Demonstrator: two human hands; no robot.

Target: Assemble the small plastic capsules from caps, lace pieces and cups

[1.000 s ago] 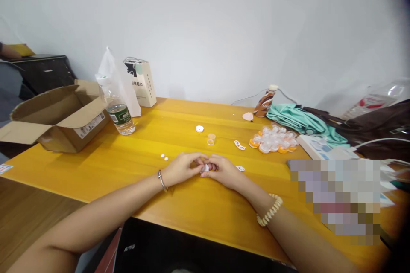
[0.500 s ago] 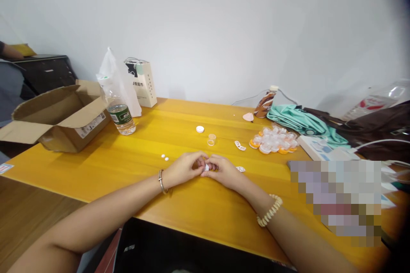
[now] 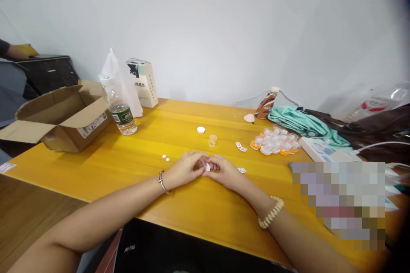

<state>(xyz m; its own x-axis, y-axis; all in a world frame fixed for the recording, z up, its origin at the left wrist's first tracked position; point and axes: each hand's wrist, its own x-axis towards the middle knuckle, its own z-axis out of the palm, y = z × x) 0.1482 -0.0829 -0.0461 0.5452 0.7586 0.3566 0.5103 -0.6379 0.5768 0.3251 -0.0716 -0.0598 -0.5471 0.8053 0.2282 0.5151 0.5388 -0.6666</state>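
Between my two hands is a small white piece point(image 3: 208, 167), mostly covered by fingers, so its exact kind does not show. My left hand point(image 3: 188, 170), with a bracelet at the wrist, pinches its left side. The thumb and fingers of my right hand point(image 3: 224, 172) close on the right side. Two small white discs point(image 3: 165, 158) lie left of my hands. Beyond them are a white round cap point(image 3: 200, 129) and a small clear cup point(image 3: 212, 140). A white perforated strip point(image 3: 241, 147) lies to the right, and another white perforated piece point(image 3: 242, 170) is beside my right hand.
Clear and orange small containers point(image 3: 274, 140) are clustered at right, near a brown drink bottle point(image 3: 266, 104) and teal cloth point(image 3: 288, 115). An open cardboard box point(image 3: 64, 134) and a water bottle point(image 3: 123, 120) stand left. Another person's hand point(image 3: 17, 52) shows far left.
Both hands keep hold of the white piece, with only slight finger movement. The whole view has shifted a little; the things on the table lie as before.
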